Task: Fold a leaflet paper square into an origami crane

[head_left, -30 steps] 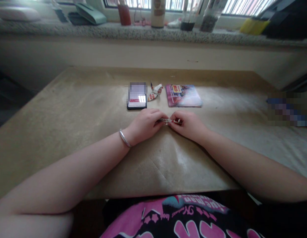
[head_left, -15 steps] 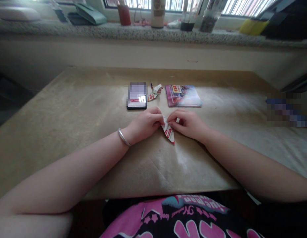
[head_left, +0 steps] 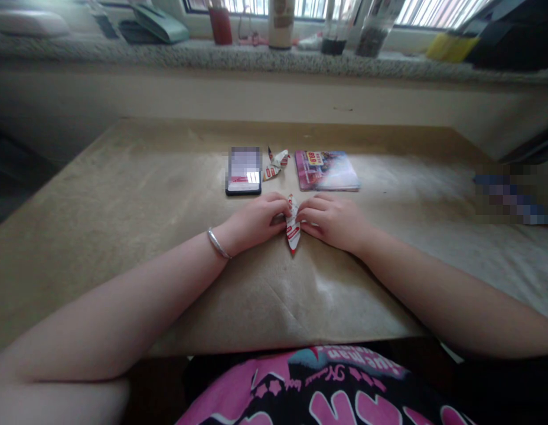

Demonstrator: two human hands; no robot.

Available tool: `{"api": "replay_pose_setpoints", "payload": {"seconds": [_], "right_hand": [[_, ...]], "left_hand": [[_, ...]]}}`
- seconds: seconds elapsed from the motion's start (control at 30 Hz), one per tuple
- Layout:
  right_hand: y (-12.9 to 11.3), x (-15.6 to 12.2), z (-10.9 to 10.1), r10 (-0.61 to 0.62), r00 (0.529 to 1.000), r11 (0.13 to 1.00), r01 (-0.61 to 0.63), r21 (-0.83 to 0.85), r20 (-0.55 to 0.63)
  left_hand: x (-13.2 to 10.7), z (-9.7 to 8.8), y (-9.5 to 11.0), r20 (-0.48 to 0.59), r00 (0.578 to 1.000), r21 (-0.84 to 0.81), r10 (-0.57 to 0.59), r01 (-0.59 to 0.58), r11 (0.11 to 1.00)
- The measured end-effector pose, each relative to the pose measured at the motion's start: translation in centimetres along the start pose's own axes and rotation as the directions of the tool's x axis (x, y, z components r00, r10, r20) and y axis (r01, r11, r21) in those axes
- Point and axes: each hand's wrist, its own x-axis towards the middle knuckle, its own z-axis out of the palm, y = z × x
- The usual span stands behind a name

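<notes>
Between my two hands is a narrow piece of folded paper, white with red print and pointed at both ends. My left hand, with a silver bangle on the wrist, pinches its left edge. From the other side, the curled fingers of my right hand grip its right edge. The fingertips cover part of the paper's sides. Just beyond my hands lies a folded paper crane in the same white and red print.
A phone lies left of the crane, and a stack of printed colour sheets lies to its right. The table reaches a wall below a granite sill holding bottles and jars. A blurred blue item is at the far right.
The folded paper has turned from slanting to nearly straight up and down, its near tip swinging left. My right fingers have closed in along its right edge.
</notes>
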Motion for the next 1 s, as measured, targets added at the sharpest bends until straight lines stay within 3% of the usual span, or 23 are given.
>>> {"api": "replay_pose_setpoints", "payload": {"seconds": [0.17,0.27,0.47,0.6,0.77,1.0], "right_hand": [[-0.6,0.3,-0.5,-0.037,0.998,0.989,0.044,-0.142,0.055],[-1.0,0.5,-1.0,-0.076,0.994,0.975,0.091,-0.205,0.081],[-0.8,0.6,-0.8,-0.063,0.991,0.993,0.074,-0.090,0.116],[-0.2,0.4,0.2,0.032,0.999,0.998,-0.033,0.050,0.034],[0.2,0.5,1.0,0.153,0.987,0.955,-0.138,0.262,-0.040],[0.4,0.7,1.9,0.272,0.959,0.877,-0.214,0.431,-0.079]], "left_hand": [[-0.3,-0.8,1.4,0.090,0.996,0.335,0.009,-0.039,0.942],[-0.3,-1.4,1.5,0.149,0.986,0.410,0.079,-0.135,0.902],[-0.5,-2.0,1.2,0.265,0.954,0.534,0.139,-0.266,0.803],[-0.7,-1.6,1.3,0.216,0.965,0.540,0.151,-0.247,0.805],[-0.6,-0.8,1.1,0.051,0.989,0.448,0.136,-0.145,0.882],[0.1,-0.4,1.1,0.013,0.997,0.450,0.077,-0.075,0.890]]}}
